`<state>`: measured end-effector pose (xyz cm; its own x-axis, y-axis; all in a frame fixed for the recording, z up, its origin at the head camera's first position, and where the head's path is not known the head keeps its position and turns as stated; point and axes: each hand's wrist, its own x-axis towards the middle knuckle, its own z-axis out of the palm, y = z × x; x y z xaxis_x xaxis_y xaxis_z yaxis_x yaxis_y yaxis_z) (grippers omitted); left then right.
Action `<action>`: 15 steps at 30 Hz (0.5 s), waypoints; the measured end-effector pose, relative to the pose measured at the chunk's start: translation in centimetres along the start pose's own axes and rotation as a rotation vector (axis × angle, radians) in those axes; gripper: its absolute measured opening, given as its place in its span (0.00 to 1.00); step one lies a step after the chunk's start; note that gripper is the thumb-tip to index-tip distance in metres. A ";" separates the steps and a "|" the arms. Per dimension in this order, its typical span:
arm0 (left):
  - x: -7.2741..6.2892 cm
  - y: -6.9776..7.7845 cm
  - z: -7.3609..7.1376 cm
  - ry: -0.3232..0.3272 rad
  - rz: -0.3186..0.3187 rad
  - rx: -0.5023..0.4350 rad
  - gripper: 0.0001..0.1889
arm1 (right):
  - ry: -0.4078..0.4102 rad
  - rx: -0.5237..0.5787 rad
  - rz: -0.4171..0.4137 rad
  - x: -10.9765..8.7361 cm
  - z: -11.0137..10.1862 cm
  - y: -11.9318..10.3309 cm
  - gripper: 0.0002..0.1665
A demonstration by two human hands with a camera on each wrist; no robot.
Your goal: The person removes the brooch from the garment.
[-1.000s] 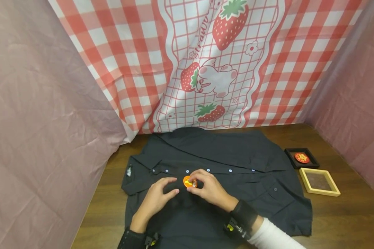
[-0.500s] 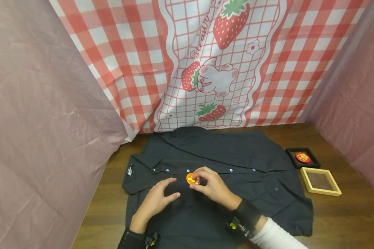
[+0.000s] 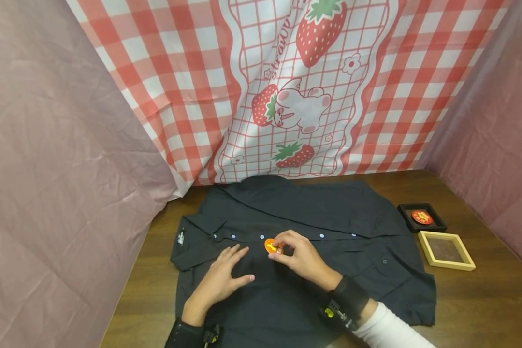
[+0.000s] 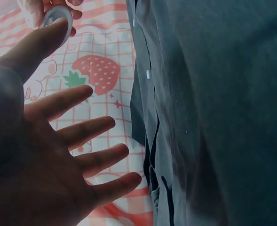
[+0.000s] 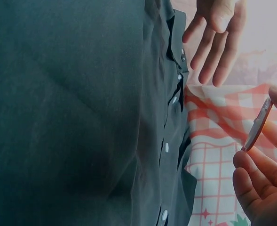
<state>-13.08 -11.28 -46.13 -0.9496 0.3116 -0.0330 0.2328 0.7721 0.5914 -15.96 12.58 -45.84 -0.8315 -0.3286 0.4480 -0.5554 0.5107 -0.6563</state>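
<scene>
An orange round badge (image 3: 270, 246) with a yellow figure is pinched between the thumb and fingers of my right hand (image 3: 303, 257), above the dark button-up shirt (image 3: 282, 309). In the left wrist view, the pale back of the badge (image 4: 58, 13) shows. The right wrist view has the badge (image 5: 257, 127) nearly edge-on. My left hand (image 3: 219, 281) hovers over the shirt left of the badge, fingers spread, holding nothing. Light buttons run along the shirt's placket beyond both hands, with the collar at the left.
At the right of the wooden table (image 3: 496, 299), a black square tray (image 3: 439, 226) holds a red and yellow round badge (image 3: 422, 217). A pale wooden frame (image 3: 447, 264) lies in front of it. A checked strawberry cloth (image 3: 304, 111) hangs behind.
My right hand has shifted slightly right and away from me with the badge. My left hand's fingers have spread wider, its thumb moving away from the fingers.
</scene>
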 end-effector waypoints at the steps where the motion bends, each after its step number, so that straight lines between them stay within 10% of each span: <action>1: 0.0 0.0 0.0 0.003 -0.005 0.010 0.36 | 0.000 -0.001 -0.002 0.0 0.0 0.0 0.13; 15: -0.4 -0.1 -0.1 -0.016 0.004 0.058 0.38 | 0.018 0.012 0.019 -0.1 -1.0 0.1 0.14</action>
<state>-12.71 -11.54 -46.04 -0.9452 0.3235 -0.0440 0.2490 0.8015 0.5437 -15.92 13.40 -45.35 -0.8418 -0.3040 0.4461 -0.5394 0.5072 -0.6721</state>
